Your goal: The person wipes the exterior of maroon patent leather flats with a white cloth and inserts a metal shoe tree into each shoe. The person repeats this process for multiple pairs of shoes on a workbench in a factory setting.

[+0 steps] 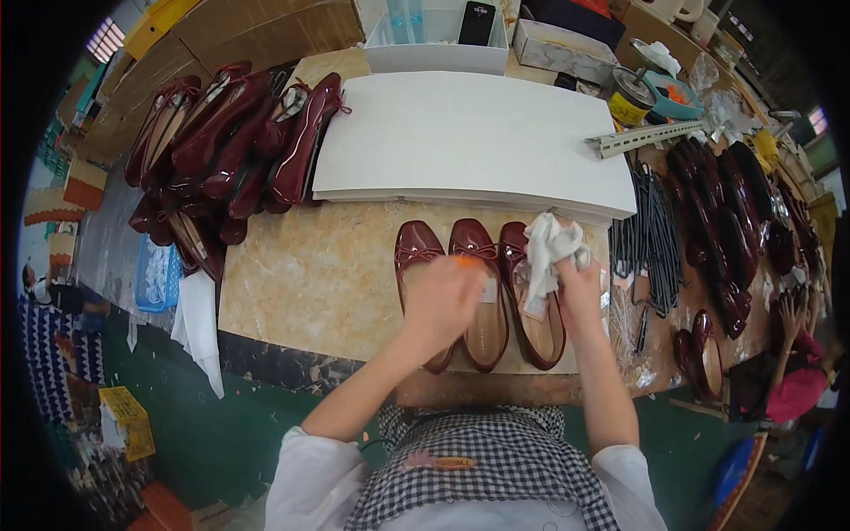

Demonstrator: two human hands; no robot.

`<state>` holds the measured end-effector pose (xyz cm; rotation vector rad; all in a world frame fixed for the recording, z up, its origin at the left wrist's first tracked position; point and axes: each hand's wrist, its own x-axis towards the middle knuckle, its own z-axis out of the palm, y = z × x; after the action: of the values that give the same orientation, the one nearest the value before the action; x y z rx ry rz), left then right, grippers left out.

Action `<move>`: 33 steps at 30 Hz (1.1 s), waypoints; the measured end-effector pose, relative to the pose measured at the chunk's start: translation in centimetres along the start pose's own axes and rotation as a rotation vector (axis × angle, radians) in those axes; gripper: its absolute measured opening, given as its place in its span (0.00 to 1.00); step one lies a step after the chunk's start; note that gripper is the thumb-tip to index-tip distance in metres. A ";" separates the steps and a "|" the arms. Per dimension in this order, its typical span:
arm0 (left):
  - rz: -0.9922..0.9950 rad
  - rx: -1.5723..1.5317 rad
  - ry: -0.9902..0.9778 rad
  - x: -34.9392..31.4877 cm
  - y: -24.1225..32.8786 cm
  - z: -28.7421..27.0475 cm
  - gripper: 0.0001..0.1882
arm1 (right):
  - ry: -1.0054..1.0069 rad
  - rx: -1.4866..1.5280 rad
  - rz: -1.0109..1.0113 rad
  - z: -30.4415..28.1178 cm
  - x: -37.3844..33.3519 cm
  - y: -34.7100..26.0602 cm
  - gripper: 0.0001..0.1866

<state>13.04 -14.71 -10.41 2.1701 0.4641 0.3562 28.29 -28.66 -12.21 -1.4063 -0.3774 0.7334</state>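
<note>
Marble-topped table (pixel 310 283), white board stack (pixel 469 133) at its far side. Heap of dark red shoes (pixel 221 150) far left. Three dark red flats (pixel 482 292) side by side at near edge. Left hand (pixel 443 296) blurred over the left and middle flats; grip unreadable. Right hand (pixel 577 288) closed on crumpled white cloth (pixel 551 248) above the right flat.

left hand (pixel 440 296) blurred, right hand (pixel 580 281) closed, forearms extended

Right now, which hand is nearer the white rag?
Right. The right hand grips the white rag directly; the left hand hovers over the middle shoes, apart from it.
</note>
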 end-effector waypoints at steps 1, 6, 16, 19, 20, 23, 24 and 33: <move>0.118 0.253 -0.058 -0.5 -0.7 1.2 0.22 | 0.054 0.243 0.108 -0.1 0.6 -0.1 0.17; 0.252 0.488 -0.263 -3.2 -0.6 2.6 0.35 | -0.207 -0.581 0.000 2.8 0.1 0.9 0.12; 0.238 0.651 -0.211 -5.6 0.4 5.6 0.37 | -0.414 -1.108 -0.597 5.1 1.0 3.2 0.27; 0.271 0.645 -0.175 -5.6 0.3 5.8 0.39 | -0.290 -1.055 -0.263 3.1 2.4 2.0 0.33; 0.269 0.639 -0.173 -5.5 0.7 5.9 0.40 | -0.210 -1.118 -0.418 4.0 3.2 2.8 0.34; 0.266 0.676 -0.205 -5.0 0.9 5.4 0.38 | -0.137 -1.169 -0.254 6.0 4.4 3.3 0.32; 0.223 0.577 -0.240 -5.0 0.8 4.6 0.38 | -0.149 -1.160 -0.278 5.9 4.2 2.9 0.31; -0.136 -1.417 -0.471 -4.2 3.2 -1.2 0.57 | -0.398 0.100 0.087 3.8 -3.5 -2.8 0.21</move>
<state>9.48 -17.48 -7.52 0.7753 0.0111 0.0236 23.91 -28.12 -8.27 -1.1850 -0.5826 1.0943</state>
